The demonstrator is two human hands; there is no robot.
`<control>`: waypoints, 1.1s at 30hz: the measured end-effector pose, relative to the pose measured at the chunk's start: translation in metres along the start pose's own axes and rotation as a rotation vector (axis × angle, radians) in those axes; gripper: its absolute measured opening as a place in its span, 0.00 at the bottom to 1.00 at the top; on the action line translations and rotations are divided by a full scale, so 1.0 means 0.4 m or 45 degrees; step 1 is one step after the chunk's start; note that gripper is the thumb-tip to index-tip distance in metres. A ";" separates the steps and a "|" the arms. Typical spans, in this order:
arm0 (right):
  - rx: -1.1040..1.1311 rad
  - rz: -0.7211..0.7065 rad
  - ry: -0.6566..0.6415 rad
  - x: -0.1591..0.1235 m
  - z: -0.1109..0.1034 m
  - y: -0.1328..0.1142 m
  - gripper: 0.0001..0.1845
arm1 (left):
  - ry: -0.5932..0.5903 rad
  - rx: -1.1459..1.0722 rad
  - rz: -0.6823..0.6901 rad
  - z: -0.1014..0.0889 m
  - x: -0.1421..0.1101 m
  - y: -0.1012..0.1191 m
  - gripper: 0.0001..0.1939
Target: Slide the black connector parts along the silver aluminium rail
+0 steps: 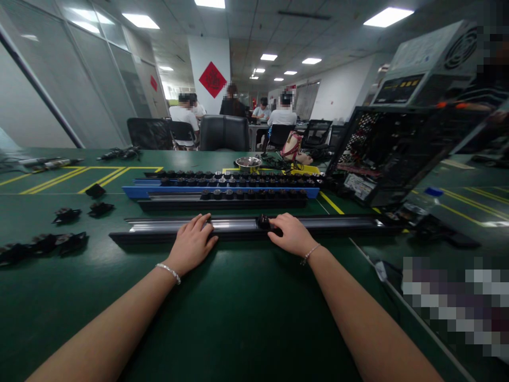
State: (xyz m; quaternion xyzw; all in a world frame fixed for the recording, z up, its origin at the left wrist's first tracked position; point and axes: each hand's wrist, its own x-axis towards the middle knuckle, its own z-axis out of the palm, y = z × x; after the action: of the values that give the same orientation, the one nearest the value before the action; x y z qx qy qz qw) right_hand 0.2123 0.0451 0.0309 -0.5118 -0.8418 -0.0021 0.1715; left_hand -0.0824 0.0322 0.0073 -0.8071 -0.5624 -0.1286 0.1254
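A long black rail [234, 225] with a shiny channel lies across the middle of the frame on the green worktop [238, 318]. 1 small black part [263, 222] sits in it, just right of centre. The left hand [193, 240] rests over the rail left of centre, fingers bent loosely; whether they grip its edge, I cannot tell. The right hand [292, 233] has its fingers against the small black part; whether they pinch it or only touch it is unclear. Beyond, near the centre, a blue rail [133, 192] stands among rows of similar parts [234, 181], with a metal dish [248, 161] behind. Loose black pieces [67, 215] lie at the left; an open computer case [376, 151] stands at the right.
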 end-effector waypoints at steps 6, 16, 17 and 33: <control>-0.018 -0.014 -0.035 0.003 0.002 -0.012 0.20 | -0.009 -0.042 -0.014 -0.001 0.001 0.000 0.18; -0.027 -0.030 -0.060 0.004 0.007 -0.024 0.22 | -0.005 -0.088 -0.037 -0.001 0.001 0.000 0.21; -0.026 -0.029 -0.066 0.004 0.007 -0.027 0.23 | -0.003 -0.087 -0.036 -0.002 0.000 0.001 0.22; -0.029 -0.035 -0.086 0.007 0.019 -0.043 0.26 | -0.007 -0.085 -0.043 0.000 0.001 0.000 0.24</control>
State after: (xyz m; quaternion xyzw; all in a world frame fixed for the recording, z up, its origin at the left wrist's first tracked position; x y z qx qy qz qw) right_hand 0.1941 0.0409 0.0274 -0.5018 -0.8540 0.0033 0.1370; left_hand -0.0823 0.0326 0.0073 -0.8017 -0.5716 -0.1471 0.0948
